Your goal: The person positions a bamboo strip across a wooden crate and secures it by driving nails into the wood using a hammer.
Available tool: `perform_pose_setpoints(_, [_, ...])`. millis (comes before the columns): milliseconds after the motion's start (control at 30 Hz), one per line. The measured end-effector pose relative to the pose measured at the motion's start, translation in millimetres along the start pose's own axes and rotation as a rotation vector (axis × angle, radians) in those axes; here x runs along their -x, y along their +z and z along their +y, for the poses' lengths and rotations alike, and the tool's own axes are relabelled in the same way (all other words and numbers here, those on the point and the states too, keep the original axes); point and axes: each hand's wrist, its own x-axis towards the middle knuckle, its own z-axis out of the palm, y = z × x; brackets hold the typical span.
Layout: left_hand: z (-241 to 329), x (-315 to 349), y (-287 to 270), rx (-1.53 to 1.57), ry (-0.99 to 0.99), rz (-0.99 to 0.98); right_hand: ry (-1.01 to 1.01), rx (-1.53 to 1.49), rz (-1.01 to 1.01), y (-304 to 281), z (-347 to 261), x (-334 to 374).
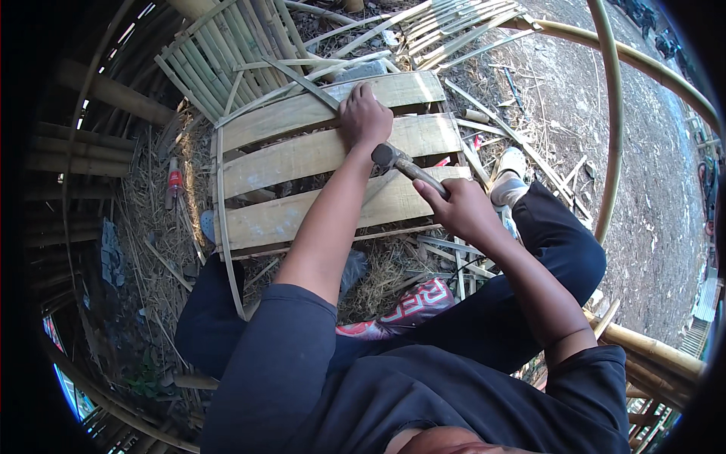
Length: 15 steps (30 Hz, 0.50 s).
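Note:
My left hand [366, 117] is closed over the far plank of a low slatted wooden bench [302, 170], fingers curled. A thin bamboo strip [306, 85] runs from the far left into that hand, and its end is hidden there. Another strip seems to continue below the wrist, across the middle of the bench. My right hand [470, 213] grips a hammer [412, 169] by its wooden handle. The dark hammer head hovers over the bench, beside my left wrist and apart from the strip.
Bamboo slat panels [242, 45] lean beyond the bench, and more slats [454, 30] lie at the far right. A grey block [361, 70] stands behind the planks. Loose strips and straw litter the ground. A red bottle [175, 178] lies at the left. A curved bamboo pole [611, 113] rises at the right.

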Motion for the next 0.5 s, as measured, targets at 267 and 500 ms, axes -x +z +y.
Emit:
perform_pose_setpoints(267, [4.9,-1.7,-8.1,0.009,-0.033,-0.05,-0.021,-0.024,0.4,-13.8,22.8,-43.2])
perform_pose_setpoints(500, [3.9,0.6,-7.0,0.054,-0.027,-0.026,-0.089,0.173,0.513,16.7,55.2,-67.0])
